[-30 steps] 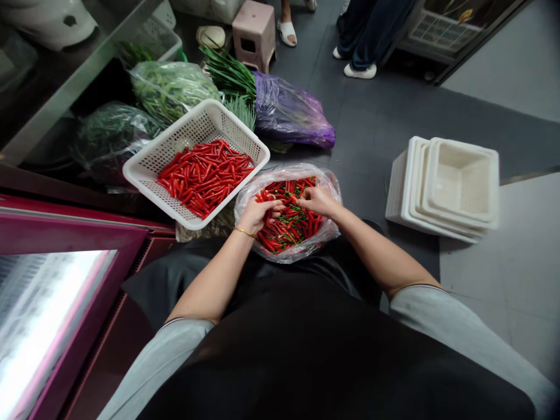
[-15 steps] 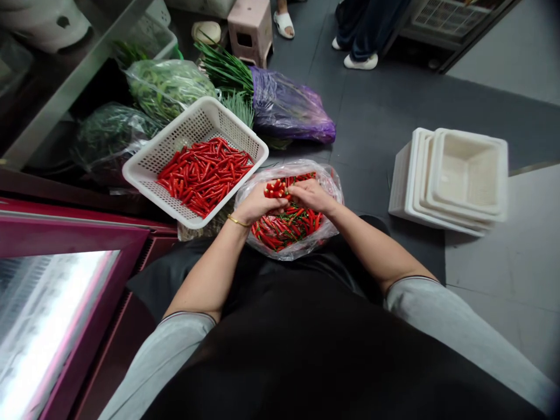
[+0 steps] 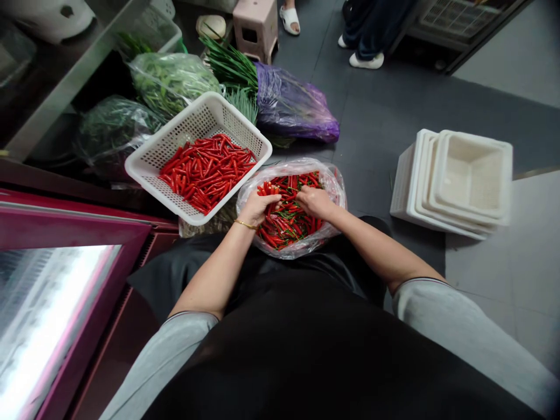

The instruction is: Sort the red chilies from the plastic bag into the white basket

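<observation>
My left hand [image 3: 258, 209], with a gold bracelet at the wrist, is closed round a bunch of red chillies [image 3: 268, 188], cut or stemless ends up. It hovers at the left side of a clear plastic bag [image 3: 297, 253] full of red chillies with green stems [image 3: 289, 226]. Over the bag's right half, my right hand [image 3: 315, 202] has its fingers curled down at the chillies; whatever lies between its fingertips is hidden. Left of the bag stands a white perforated basket [image 3: 164, 146] holding a heap of red chillies [image 3: 209, 172] without visible stems.
Bagged leafy greens [image 3: 172, 81] and a purple bag [image 3: 297, 105] of long green stalks lie beyond the basket. Nested white baskets [image 3: 472, 175] stand at right. A pinkish stool [image 3: 256, 26] and another person's legs [image 3: 376, 29] are farther back. A lit cabinet [image 3: 56, 303] borders the left.
My right hand has moved away from the bunch in my left hand, down and right to the chillies in the bag. My left hand has shifted slightly, still holding the bunch.
</observation>
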Available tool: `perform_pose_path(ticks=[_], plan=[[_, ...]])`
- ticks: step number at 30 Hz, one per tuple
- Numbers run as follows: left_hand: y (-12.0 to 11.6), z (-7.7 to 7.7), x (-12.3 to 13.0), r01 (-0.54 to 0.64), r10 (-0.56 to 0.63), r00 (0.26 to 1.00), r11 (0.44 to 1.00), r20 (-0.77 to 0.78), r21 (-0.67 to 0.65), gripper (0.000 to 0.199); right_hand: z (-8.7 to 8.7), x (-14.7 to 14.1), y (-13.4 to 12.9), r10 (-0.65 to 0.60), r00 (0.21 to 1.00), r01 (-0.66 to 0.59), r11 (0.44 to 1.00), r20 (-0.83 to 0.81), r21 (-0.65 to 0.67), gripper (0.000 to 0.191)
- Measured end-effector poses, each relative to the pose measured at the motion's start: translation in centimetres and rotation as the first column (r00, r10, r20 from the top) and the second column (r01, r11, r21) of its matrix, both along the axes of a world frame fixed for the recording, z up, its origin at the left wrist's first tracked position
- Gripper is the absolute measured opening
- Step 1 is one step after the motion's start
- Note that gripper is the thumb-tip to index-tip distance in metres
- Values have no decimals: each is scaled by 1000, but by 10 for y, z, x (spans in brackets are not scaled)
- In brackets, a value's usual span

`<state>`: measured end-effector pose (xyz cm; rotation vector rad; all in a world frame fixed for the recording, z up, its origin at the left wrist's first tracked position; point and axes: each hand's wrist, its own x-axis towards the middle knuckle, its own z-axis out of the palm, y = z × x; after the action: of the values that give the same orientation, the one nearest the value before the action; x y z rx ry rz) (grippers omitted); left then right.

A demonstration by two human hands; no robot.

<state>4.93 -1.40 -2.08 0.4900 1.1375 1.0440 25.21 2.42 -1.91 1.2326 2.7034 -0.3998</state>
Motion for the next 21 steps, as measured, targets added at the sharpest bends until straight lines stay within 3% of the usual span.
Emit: perform_pose_path(ticks=[3,9,12,16,18,21], plan=[[3,8,5,-48,48,999,998,8,41,31,13,-5,4,-11,992,9,1000,-122,-18,29],[1,4,-3,-26,25,999,996,21,85,28,-6,-9,-6,82,989,-73,995,121,-74,29],[-2,1,-1,-22,20,999,998,40,63,31,0,-8,4,-52,997,47,995,-52,-89,23],[-3,4,17,-8,-8,994,989,106,150,35,30,-11,8,-255,901,207,963,-352,-171,23],[-5,7,28,51,-69,993,984,97,173,33,39,-14,1,-222,891,193,975,-395,-113,24],[-8,9,34,191,-195,979,979,60,66,25,37,-12,-14,-88,949,105,994,-302,40,25]])
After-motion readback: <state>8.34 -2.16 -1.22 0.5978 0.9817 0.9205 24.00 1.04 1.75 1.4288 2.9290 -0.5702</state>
